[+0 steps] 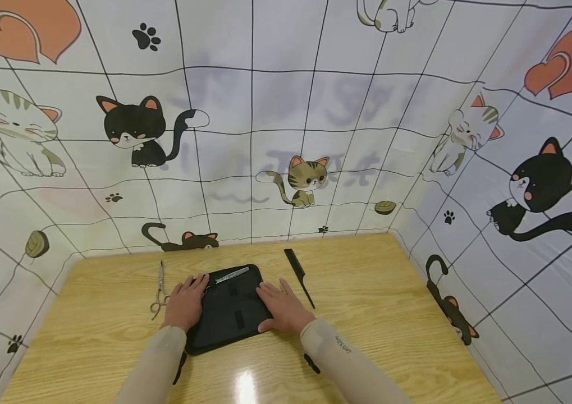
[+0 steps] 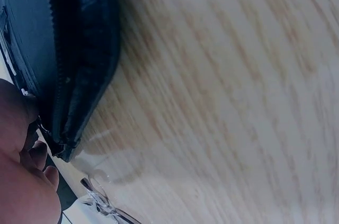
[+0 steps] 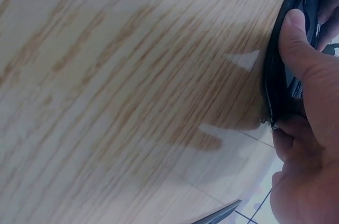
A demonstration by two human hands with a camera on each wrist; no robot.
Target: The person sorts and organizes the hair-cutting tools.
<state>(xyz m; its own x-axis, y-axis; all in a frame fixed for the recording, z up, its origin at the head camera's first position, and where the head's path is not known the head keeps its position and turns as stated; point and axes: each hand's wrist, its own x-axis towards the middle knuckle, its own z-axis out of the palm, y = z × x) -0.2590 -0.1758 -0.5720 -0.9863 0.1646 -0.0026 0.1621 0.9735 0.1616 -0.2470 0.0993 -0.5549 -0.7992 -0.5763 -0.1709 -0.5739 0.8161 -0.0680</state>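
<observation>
A black zippered scissor case [image 1: 230, 317] lies opened flat on the table. My left hand [image 1: 187, 303] rests on its left edge, fingers extended toward the upper left corner. On the right edge lies my right hand [image 1: 286, 307], its thumb apart from the fingers; in the right wrist view the thumb [image 3: 296, 41] presses on the case's rim. Silver scissors [image 1: 232, 275] lie across the top inside the case, their handle end partly hidden by my left fingers. Another pair of silver scissors [image 1: 160, 292] is on the table just left of my left hand.
A black tail comb [image 1: 300, 276] lies right of the case, beyond my right hand. The wood-grain table [image 1: 366, 314] is bounded at the back and sides by cloth [image 1: 225, 146] printed with cats and grid lines.
</observation>
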